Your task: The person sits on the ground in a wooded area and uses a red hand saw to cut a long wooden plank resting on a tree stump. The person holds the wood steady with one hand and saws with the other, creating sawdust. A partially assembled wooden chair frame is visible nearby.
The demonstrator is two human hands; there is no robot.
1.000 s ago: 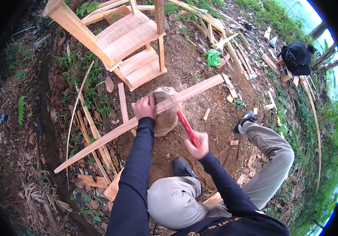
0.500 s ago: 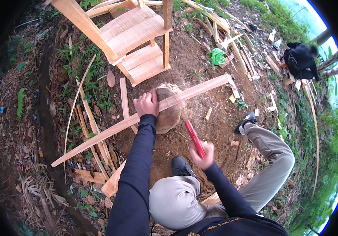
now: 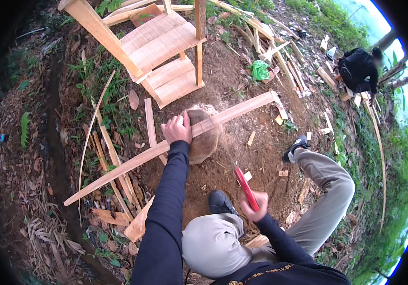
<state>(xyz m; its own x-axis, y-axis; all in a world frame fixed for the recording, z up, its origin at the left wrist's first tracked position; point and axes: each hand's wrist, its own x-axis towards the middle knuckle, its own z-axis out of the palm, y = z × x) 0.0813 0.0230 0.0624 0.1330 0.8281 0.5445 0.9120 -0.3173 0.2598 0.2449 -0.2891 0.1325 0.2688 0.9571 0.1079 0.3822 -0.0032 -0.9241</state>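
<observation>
A long wooden strip (image 3: 140, 159) lies slantwise across a tree stump (image 3: 203, 148), with both ends jutting past it. My left hand (image 3: 177, 128) is closed round the strip at the stump's left side, pressing it down. Below and right of the stump, my right hand (image 3: 255, 206) grips a red-handled saw (image 3: 246, 188). Its handle points up toward the stump; the thin blade shows almost edge-on and is hard to make out. Pale sawdust covers the soil by the stump's right edge.
A wooden frame with plank shelves (image 3: 163, 40) stands beyond the stump. Loose strips (image 3: 111, 152) lie at left, more timber (image 3: 280, 59) at far right. A green plastic bag (image 3: 259, 70) rests on the soil. Another person (image 3: 360, 71) bends over wood at far right.
My right hand has drawn the red-handled saw back toward my body and slightly right. My left hand and the strip stay nearly in place. The other person has lowered an arm.
</observation>
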